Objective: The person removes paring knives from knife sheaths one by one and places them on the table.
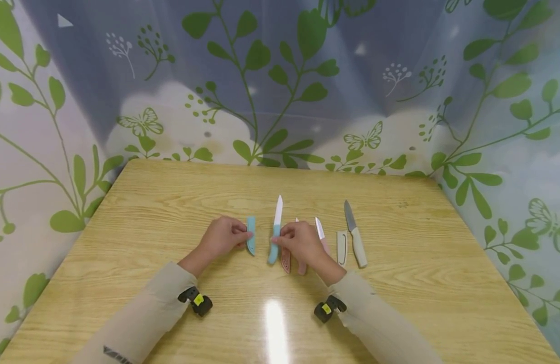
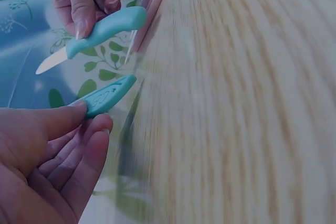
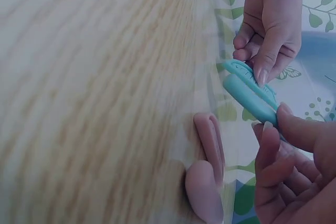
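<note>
My left hand (image 1: 222, 236) pinches a turquoise knife sheath (image 1: 250, 223) between thumb and fingers, its pointed end towards me. Just to the right, the right hand (image 1: 304, 242) grips the turquoise handle of a small knife (image 1: 274, 254), whose white blade points away from me. Knife and sheath are apart, side by side; in the left wrist view the sheath (image 2: 111, 97) shows a raised pattern. Beneath and beside my right hand lie a pink sheath (image 1: 286, 262) and pink-handled knife parts (image 1: 301, 268), partly covered by that hand. A white-bladed piece (image 1: 320, 228) shows beyond its knuckles.
Farther right on the wooden table (image 1: 171, 197) lie a cream sheath (image 1: 338, 247) with a slot and a grey-bladed knife (image 1: 359, 248) with a cream handle, blade pointing away. A leaf-patterned curtain (image 1: 280, 121) surrounds the table's back and sides.
</note>
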`<state>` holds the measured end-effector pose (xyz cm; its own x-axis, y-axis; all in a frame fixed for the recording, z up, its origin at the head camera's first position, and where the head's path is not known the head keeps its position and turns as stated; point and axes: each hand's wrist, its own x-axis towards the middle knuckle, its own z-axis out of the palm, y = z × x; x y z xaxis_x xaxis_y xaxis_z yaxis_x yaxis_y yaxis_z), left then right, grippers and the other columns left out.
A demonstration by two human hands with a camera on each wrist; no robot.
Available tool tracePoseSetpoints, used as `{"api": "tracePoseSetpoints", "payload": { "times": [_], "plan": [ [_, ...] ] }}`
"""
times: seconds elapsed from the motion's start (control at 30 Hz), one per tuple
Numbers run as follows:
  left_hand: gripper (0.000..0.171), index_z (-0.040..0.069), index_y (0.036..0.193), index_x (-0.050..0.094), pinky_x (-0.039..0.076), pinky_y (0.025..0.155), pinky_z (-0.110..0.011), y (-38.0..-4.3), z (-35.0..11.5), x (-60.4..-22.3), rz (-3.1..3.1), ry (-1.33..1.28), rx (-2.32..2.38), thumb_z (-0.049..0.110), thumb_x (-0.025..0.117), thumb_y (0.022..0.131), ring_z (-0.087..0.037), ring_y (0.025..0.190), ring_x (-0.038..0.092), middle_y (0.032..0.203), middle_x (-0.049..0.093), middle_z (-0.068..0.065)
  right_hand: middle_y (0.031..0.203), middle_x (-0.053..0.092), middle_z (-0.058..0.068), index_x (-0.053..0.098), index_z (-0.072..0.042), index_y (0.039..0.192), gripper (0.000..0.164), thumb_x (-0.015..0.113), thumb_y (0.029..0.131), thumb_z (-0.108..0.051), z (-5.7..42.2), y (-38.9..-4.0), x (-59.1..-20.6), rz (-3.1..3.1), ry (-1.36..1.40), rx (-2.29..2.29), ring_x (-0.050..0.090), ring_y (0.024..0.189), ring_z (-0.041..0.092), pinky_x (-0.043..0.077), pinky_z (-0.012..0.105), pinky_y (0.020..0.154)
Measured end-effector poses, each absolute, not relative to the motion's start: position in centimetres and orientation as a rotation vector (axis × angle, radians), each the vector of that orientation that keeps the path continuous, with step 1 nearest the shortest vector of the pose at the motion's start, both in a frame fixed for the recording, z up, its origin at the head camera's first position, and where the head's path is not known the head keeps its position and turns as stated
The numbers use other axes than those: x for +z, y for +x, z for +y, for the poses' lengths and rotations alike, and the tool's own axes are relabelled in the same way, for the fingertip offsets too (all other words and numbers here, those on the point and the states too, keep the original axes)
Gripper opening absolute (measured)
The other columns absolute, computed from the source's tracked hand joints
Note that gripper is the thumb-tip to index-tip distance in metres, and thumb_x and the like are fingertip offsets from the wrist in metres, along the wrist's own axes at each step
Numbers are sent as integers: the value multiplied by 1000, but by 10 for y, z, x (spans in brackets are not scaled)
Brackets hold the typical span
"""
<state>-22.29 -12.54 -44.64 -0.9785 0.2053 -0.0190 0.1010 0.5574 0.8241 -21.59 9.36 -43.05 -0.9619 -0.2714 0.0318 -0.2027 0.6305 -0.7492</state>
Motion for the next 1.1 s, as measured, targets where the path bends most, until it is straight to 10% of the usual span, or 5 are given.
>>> {"api": "tracePoseSetpoints", "payload": {
  "times": [0.2, 0.57, 0.87, 1.1],
  "plan": [
    [13, 2, 84, 72, 52, 51, -26, -221, -121, -444, 2593, 238, 1363, 14, 69, 87, -16, 56, 65, 64, 70, -9, 62, 68, -1, 70, -12, 81, 17, 75, 82, -28, 94, -215, -429, 2734, -308, -1169, 60, 54, 14, 53, 31, 60],
    [13, 2, 86, 70, 52, 50, -27, -217, -112, -441, 2532, 180, 1295, 15, 70, 86, -15, 53, 63, 60, 68, -6, 57, 67, 12, 66, -10, 88, 17, 70, 87, -27, 93, -211, -428, 2575, -252, -1162, 50, 32, 19, 42, 29, 28],
    [15, 6, 77, 70, 50, 47, -24, -215, -108, -441, 2529, 177, 1237, 18, 71, 85, -12, 48, 60, 55, 66, -4, 64, 65, 15, 45, -9, 115, 39, 70, 88, -21, 94, -207, -428, 2564, -308, -1181, 41, 31, 13, 37, 23, 27],
    [21, 7, 70, 69, 49, 46, -24, -214, -107, -441, 2534, 188, 1167, 19, 70, 86, -12, 45, 57, 52, 63, -4, 60, 62, 13, 41, -12, 108, 34, 68, 89, -17, 93, -206, -432, 2538, -308, -1210, 42, 33, 14, 33, 22, 27]
  ]
}}
